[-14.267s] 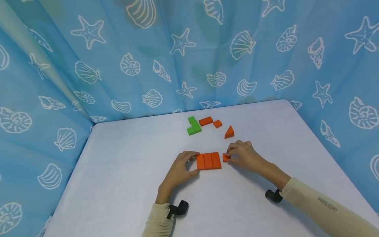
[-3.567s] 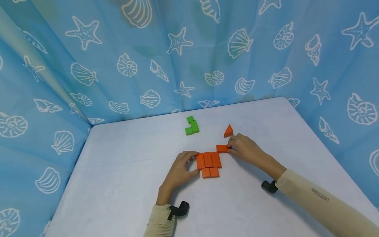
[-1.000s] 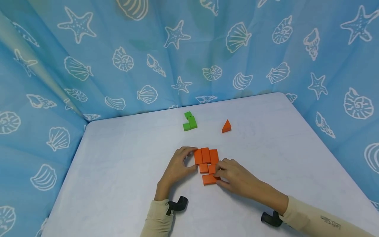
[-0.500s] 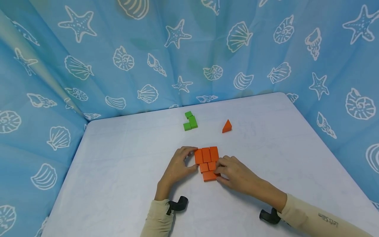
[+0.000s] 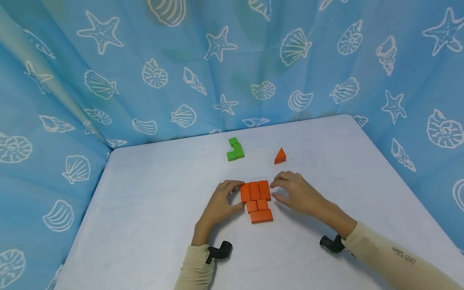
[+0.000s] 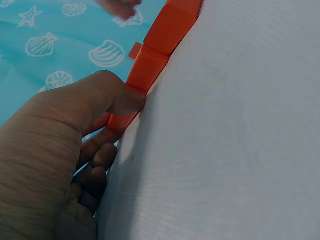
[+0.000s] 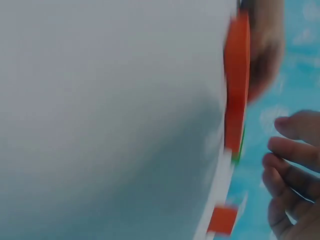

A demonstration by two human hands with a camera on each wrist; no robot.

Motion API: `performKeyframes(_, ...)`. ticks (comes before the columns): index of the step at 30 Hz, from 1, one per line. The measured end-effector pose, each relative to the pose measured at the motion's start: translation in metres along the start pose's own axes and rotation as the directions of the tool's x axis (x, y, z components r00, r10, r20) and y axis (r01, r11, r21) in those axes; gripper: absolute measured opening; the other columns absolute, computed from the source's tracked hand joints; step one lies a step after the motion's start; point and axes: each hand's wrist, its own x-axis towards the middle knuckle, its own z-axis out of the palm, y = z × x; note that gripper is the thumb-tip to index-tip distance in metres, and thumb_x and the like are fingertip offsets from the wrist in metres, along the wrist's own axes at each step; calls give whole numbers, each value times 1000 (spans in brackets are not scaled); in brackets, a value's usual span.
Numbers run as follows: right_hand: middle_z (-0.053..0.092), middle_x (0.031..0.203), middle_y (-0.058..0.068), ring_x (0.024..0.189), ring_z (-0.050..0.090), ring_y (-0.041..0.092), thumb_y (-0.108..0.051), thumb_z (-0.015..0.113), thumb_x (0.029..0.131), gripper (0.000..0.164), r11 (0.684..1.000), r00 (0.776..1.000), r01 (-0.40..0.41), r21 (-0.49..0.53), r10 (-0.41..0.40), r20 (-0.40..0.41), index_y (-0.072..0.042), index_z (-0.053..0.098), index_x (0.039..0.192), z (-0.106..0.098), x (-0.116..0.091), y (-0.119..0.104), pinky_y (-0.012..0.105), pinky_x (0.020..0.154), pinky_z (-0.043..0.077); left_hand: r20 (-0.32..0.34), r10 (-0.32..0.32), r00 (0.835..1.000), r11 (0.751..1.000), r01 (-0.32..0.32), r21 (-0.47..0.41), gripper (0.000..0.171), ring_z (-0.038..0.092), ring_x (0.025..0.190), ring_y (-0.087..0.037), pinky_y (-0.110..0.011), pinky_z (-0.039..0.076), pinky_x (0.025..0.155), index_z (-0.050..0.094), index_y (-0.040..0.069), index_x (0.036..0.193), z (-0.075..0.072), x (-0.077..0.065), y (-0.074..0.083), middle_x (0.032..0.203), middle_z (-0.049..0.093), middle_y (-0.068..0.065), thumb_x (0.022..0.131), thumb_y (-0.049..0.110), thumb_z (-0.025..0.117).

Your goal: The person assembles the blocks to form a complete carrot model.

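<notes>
In the head view, three upright orange blocks stand side by side in a row. Two small orange square blocks sit below that row, and one long orange block lies crosswise beneath them. My left hand pinches the leftmost orange block at its two ends, between thumb and forefinger; the left wrist view shows the thumb against its end. Apart from the row's right side, my right hand hovers with thumb and fingers spread, holding nothing.
Toward the back of the white table lie several green blocks set together. An orange triangular block is to their right, beyond my right hand. A blue shell-patterned curtain surrounds the table's far edges.
Two small blocks, then the long block, were brought under the row. The right hand pushed the long block up against the squares, then let go and moved up and right. Left hand stayed.
</notes>
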Motion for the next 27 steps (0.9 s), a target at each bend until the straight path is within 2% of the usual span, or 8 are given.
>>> performKeyframes(4,63,118,12,110,55,31,-12,76,88,27,998,995,-64,-16,63,-77,-4,71,114,-9,28,40,49,90,44,0,-10,1000,1000,10,-10,58,49,111,-14,-39,44,97,58,20,138,1,-2,-1,128,56,4,82,26,74)
performKeyframes(6,61,123,15,114,54,35,-11,75,88,31,996,993,-84,-32,82,-84,-3,69,118,-11,39,60,53,90,42,6,-16,1000,1000,16,-12,58,49,111,-14,-38,44,96,58,21,138,2,-3,-1,129,56,4,82,26,75)
performKeyframes(8,60,128,18,119,51,38,-11,74,89,35,994,994,-94,-55,91,-55,-2,67,122,-14,48,76,56,91,41,10,-19,1000,1000,19,-18,58,49,110,-14,-38,45,95,58,21,138,5,-4,0,129,56,4,82,25,75)
performKeyframes(11,59,133,17,125,47,39,-11,74,89,37,992,996,-79,-102,83,34,-4,67,124,-20,53,92,59,94,38,12,-14,1000,1000,14,-14,58,49,110,-13,-37,46,94,58,21,138,9,-4,0,130,56,4,83,26,75)
performKeyframes(14,63,127,15,122,48,37,-8,76,87,30,990,997,-30,-137,40,71,-5,72,116,-25,56,98,59,93,36,13,-3,1000,1000,3,-5,58,49,109,-13,-36,46,93,58,21,138,10,-3,1,130,56,4,83,26,74)
performKeyframes(19,66,121,13,120,50,35,-3,78,84,24,985,998,46,-165,-40,38,-6,75,108,-29,61,98,59,92,37,-8,1,1000,1000,-1,-1,57,50,110,-14,-38,46,94,59,20,137,4,-1,3,131,56,3,83,24,75)
performKeyframes(27,67,119,12,117,51,34,-10,78,86,30,987,998,-10,-159,19,54,-6,73,115,-26,64,99,57,96,35,7,-7,1000,1000,7,7,58,50,111,-15,-37,46,95,58,20,138,-1,1,3,132,56,2,83,26,75)
